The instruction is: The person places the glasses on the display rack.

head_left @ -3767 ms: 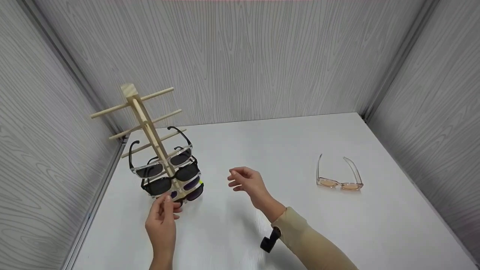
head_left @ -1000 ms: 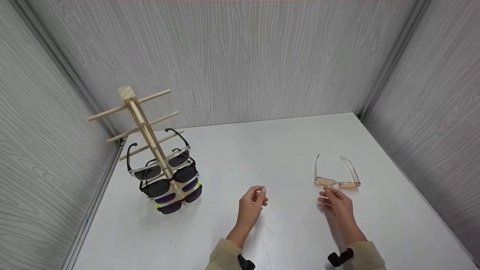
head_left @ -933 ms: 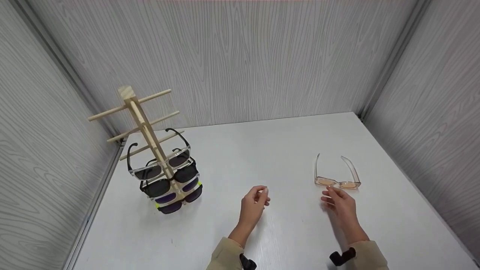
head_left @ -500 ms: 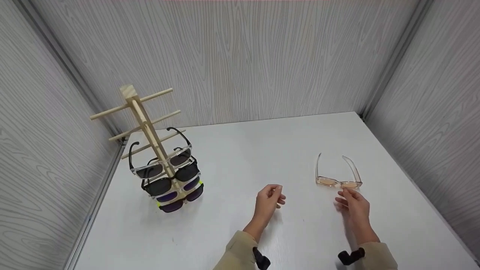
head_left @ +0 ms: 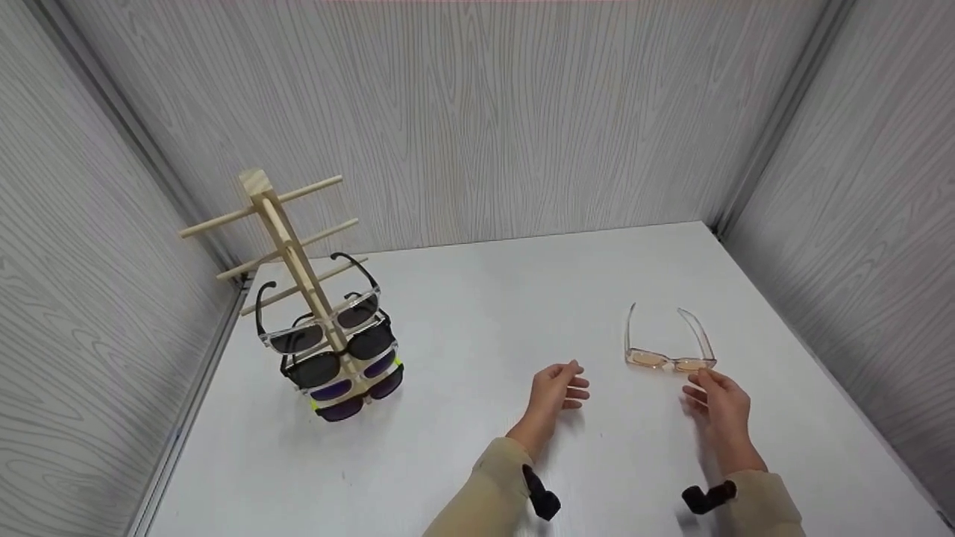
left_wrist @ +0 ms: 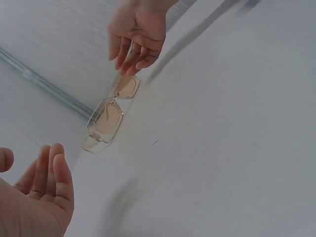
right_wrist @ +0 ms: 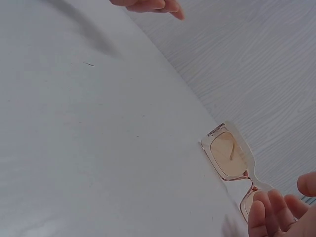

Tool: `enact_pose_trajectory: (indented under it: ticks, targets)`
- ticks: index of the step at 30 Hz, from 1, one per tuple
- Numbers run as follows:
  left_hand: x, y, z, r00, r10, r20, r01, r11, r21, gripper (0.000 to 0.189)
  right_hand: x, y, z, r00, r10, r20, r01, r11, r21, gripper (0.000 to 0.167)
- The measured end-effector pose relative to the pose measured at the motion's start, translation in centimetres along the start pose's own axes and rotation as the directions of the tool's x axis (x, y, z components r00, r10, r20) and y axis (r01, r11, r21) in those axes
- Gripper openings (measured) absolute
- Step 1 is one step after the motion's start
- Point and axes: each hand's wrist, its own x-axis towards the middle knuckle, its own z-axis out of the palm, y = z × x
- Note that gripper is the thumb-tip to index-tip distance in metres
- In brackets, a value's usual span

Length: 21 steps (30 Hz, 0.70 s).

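Pale orange-lensed sunglasses (head_left: 647,359) with a clear frame rest on the white table, temples spread toward the back wall. My right hand (head_left: 722,406) is at their right lens, its fingers loosely bent and the thumb apart from them. In the right wrist view the fingers (right_wrist: 274,212) cover part of that lens; whether they touch it I cannot tell. My left hand (head_left: 553,391) hovers left of the sunglasses, holding nothing, its fingers loosely bent, as the left wrist view shows (left_wrist: 49,190).
A wooden display stand (head_left: 280,224) is at the left, its upper pegs bare. Several dark-lensed sunglasses (head_left: 313,369) hang stacked on its lower part. Grey wood-grain walls (head_left: 477,119) border the table (head_left: 462,313) at the back and both sides.
Both hands have moved right, the left away from the stand and the right over to the orange-lensed sunglasses. In the last second they have shifted slightly further right. The sunglasses have stayed put.
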Motion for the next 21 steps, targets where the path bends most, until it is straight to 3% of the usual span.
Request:
enact_pose_trajectory:
  ticks: [11, 16, 21]
  targets:
    - [2.4, 0.3, 2.8, 0.998, -0.059, -0.024, 0.06, 0.998, 0.015, 0.031, 0.7, -0.8, -0.8, 0.997, 0.019, -0.069, -0.021, 0.999, -0.035, 0.045]
    - [3.2, 0.2, 3.9, 0.991, -0.102, -0.082, 0.104, 0.994, 0.023, 0.027, 1.2, -1.2, -0.8, 0.995, 0.078, -0.055, -0.08, 0.997, -0.024, 0.052]
    - [3.8, -0.2, 4.6, 0.989, -0.12, -0.09, 0.124, 0.991, 0.041, 0.028, 1.8, -1.5, -0.7, 0.994, 0.096, -0.058, -0.097, 0.995, -0.018, 0.054]
